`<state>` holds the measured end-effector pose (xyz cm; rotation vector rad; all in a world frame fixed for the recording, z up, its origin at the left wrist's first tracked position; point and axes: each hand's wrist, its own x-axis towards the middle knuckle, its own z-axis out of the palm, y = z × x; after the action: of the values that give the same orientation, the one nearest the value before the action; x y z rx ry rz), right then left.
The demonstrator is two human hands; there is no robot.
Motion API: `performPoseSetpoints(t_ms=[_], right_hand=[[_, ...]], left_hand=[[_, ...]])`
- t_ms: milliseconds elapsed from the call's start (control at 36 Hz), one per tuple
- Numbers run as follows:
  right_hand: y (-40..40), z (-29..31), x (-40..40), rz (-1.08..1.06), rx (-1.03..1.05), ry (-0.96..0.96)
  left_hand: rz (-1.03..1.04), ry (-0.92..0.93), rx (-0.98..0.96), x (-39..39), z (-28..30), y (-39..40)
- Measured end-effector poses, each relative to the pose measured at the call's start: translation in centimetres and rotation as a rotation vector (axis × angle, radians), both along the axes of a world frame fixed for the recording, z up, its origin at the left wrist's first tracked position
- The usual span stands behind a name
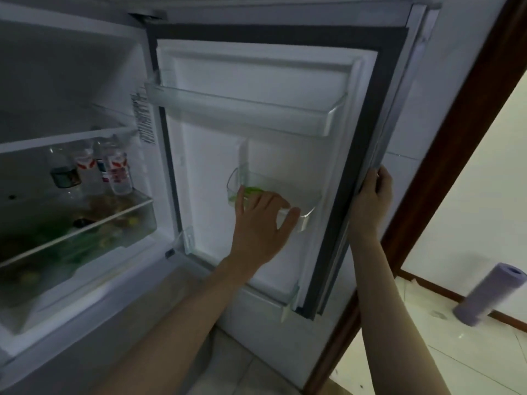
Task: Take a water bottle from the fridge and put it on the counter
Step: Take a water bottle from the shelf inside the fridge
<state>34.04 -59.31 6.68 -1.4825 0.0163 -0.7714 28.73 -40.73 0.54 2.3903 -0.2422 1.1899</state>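
Observation:
The fridge stands open, with its door (211, 155) swung out to the right. Two clear water bottles with red-and-white labels (118, 172) (87, 169) stand upright on a glass shelf inside, at the left. My left hand (261, 223) is at the small clear door bin (285, 182). Its fingers are spread over the bin's rim and its thumb is on the front. A green item (252, 190) lies in that bin, just past my fingertips. My right hand (372, 201) grips the door's outer edge. Both hands are well to the right of the bottles.
A dark-lidded jar (65, 175) stands beside the bottles. Below them is a clear drawer (85, 243) holding green produce. A long door shelf (242, 108) sits above the bin. A brown wooden door frame (445, 172) is right of the fridge, and a purple roll (487, 295) stands on the tiled floor.

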Motion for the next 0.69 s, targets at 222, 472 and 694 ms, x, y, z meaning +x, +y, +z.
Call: performPoseSetpoints(t_ms=[222, 472, 694], right_hand=[[-2.4, -3.5, 4.5, -0.02, -0.06, 0.079], [5.4, -21.7, -2.0, 0.29, -0.551, 0.173], [20.4, -20.5, 0.0, 0.639, -1.252, -0.041]], left_hand=[[-0.049, 0.018, -0.006, 2.8, -0.8, -1.3], [0.073, 0.251, -0.502, -2.1, -9.2, 9.1], [0.523, 0.443, -0.826, -2.2, -11.0, 27.0]])
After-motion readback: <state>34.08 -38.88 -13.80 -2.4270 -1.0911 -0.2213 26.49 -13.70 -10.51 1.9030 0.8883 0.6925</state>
